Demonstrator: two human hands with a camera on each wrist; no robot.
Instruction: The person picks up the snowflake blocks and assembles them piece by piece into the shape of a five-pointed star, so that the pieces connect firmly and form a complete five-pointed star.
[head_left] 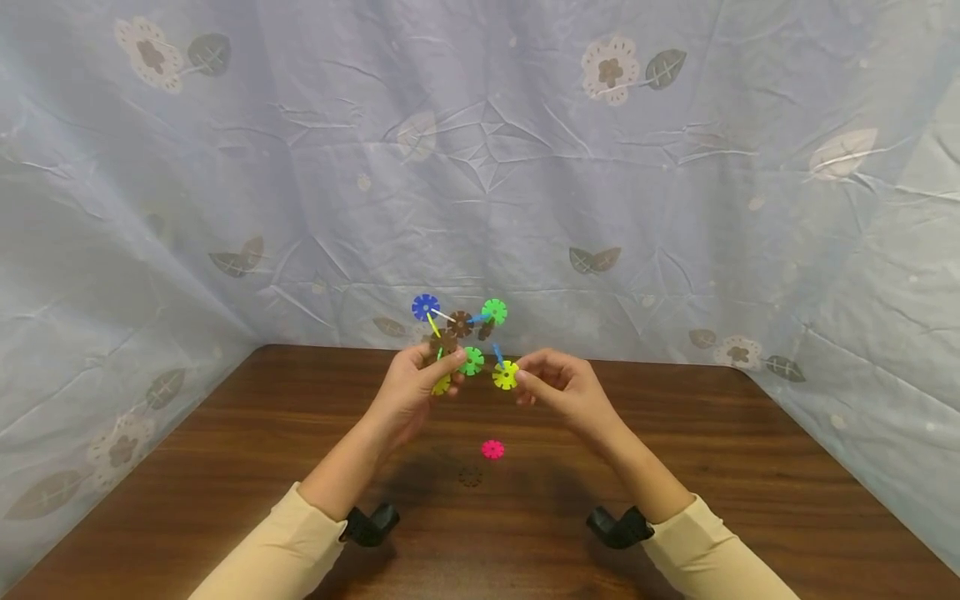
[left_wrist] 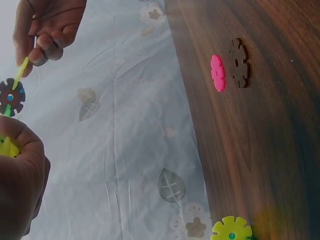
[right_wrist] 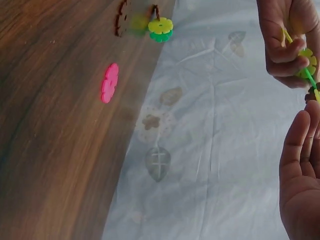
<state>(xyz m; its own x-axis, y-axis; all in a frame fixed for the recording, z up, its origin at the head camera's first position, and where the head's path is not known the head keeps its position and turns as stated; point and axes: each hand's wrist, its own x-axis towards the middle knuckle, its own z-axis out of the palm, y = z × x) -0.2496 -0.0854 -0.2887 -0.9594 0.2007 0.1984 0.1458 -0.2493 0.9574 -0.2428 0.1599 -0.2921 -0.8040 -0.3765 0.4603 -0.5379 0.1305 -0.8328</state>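
My left hand grips the lower left of a joined chain of notched plastic discs, its thumb across the front. Blue, brown and green discs form the top, with others edge-on between them. Another green disc stands right beside the left fingertips. On the chain's right side, my right hand pinches a yellow disc between thumb and fingers. The left wrist view shows that yellow disc edge-on, set into a brown disc. Fingers partly hide the discs in the left hand.
A pink disc and a dark brown disc lie on the wooden table below the hands. In the right wrist view, a yellow disc overlaps a green one by the table's edge. A patterned curtain surrounds the table's back and sides.
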